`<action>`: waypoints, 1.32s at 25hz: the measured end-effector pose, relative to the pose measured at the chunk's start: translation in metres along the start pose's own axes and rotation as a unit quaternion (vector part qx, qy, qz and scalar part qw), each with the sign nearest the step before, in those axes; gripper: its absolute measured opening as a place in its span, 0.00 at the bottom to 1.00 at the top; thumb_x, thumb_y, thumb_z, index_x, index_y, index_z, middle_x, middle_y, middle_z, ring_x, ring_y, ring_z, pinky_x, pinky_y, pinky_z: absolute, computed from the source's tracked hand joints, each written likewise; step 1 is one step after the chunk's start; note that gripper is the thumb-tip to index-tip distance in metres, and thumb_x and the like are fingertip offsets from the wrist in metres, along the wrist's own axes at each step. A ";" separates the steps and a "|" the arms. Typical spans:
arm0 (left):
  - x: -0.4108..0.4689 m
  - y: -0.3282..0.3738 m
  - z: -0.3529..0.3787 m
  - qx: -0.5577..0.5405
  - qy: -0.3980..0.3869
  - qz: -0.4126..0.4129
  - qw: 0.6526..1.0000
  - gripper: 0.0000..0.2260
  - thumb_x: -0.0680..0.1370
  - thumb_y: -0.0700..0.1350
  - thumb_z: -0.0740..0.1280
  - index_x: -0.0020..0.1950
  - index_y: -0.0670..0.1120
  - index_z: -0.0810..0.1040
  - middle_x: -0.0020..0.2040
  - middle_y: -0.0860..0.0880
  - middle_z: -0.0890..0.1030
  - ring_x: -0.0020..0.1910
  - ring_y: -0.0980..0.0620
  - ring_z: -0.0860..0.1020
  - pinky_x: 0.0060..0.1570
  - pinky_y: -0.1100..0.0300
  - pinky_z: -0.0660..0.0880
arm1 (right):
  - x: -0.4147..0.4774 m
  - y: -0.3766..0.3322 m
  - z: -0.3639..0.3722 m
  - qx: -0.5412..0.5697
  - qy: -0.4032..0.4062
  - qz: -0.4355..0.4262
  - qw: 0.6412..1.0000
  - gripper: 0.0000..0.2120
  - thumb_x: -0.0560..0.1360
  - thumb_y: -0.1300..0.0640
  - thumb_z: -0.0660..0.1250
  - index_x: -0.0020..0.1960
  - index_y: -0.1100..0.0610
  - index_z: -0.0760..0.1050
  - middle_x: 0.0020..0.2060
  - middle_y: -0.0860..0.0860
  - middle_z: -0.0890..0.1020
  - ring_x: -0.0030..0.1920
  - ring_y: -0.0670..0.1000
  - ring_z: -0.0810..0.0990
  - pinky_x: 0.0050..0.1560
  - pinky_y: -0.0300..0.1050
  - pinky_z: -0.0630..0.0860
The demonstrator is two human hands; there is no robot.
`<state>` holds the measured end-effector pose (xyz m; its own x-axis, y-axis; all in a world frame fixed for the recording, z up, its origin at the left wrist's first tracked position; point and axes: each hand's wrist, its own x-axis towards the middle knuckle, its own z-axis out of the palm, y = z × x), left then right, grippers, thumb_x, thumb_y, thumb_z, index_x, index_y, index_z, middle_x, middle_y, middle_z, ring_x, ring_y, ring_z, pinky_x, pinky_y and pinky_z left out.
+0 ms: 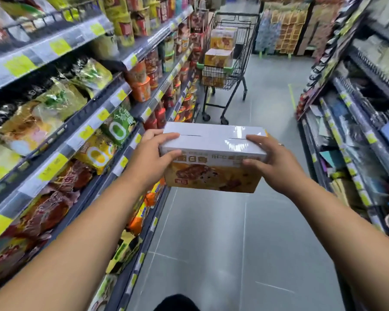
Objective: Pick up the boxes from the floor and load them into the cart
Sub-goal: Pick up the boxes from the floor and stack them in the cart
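Head camera: a yellow snack box (pixel 213 153) is being held out in front, well above the grey tiled floor (pixel 234 232), with its white taped top facing up. It is being gripped at both ends. The left hand (pixel 153 158) is being curled round the left end, fingers over the top and thumb on the printed front, and the right hand (pixel 272 162) is being clamped on the right end in the same way. This two-ended hold is judged to be keeping the box level and the way ahead in sight. The wire shopping cart (pixel 243 41) is being left parked well ahead, close against the left-hand shelves (pixel 76 122), with similar boxes (pixel 219 58) already stacked above its rim. Room for walking is being given by the open aisle between those shelves and the right-hand racks (pixel 357 113). The lane to the right of the cart looks widest. Since the stack is standing tall, the box is probably going to need lifting high over the rim.
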<state>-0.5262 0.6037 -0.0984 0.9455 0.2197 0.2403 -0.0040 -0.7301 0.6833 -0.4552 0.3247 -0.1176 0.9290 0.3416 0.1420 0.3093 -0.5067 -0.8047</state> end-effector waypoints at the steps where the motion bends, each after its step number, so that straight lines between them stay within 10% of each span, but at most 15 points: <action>1: 0.027 -0.001 0.006 -0.002 0.004 -0.004 1.000 0.17 0.76 0.43 0.71 0.65 0.49 0.77 0.62 0.51 0.68 0.65 0.55 0.68 0.65 0.67 0.60 | 0.029 0.008 -0.004 0.018 -0.008 -0.001 1.000 0.25 0.70 0.53 0.74 0.65 0.41 0.73 0.64 0.46 0.73 0.63 0.50 0.74 0.64 0.48 0.72; 17: 0.523 -0.101 0.098 -0.009 -0.054 0.030 0.998 0.17 0.75 0.42 0.71 0.64 0.50 0.78 0.65 0.48 0.68 0.68 0.51 0.67 0.67 0.67 0.57 | 0.490 0.094 -0.005 -0.008 0.043 0.056 0.997 0.24 0.72 0.54 0.73 0.65 0.43 0.71 0.63 0.48 0.74 0.60 0.52 0.76 0.61 0.54 0.74; 28: 0.818 -0.115 0.188 -0.005 -0.035 0.019 0.999 0.18 0.76 0.43 0.71 0.65 0.50 0.77 0.62 0.51 0.68 0.67 0.51 0.68 0.70 0.59 0.61 | 0.801 0.179 -0.058 -0.055 0.034 0.030 0.997 0.23 0.72 0.53 0.74 0.65 0.45 0.72 0.57 0.46 0.73 0.52 0.49 0.74 0.48 0.40 0.69; 33: 0.942 -0.112 0.203 0.017 -0.015 -0.013 1.000 0.18 0.76 0.42 0.71 0.65 0.48 0.77 0.61 0.49 0.69 0.62 0.54 0.69 0.55 0.83 0.56 | 0.943 0.199 -0.078 -0.057 -0.003 0.014 0.998 0.23 0.73 0.52 0.73 0.65 0.43 0.71 0.57 0.45 0.71 0.52 0.51 0.74 0.45 0.39 0.69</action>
<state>0.4307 0.7609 -0.0889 0.9545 0.2200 0.2014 0.0315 -0.7458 0.6654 0.4986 0.4847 -0.0990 0.9365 0.3307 0.1167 0.3047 -0.6030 -0.7373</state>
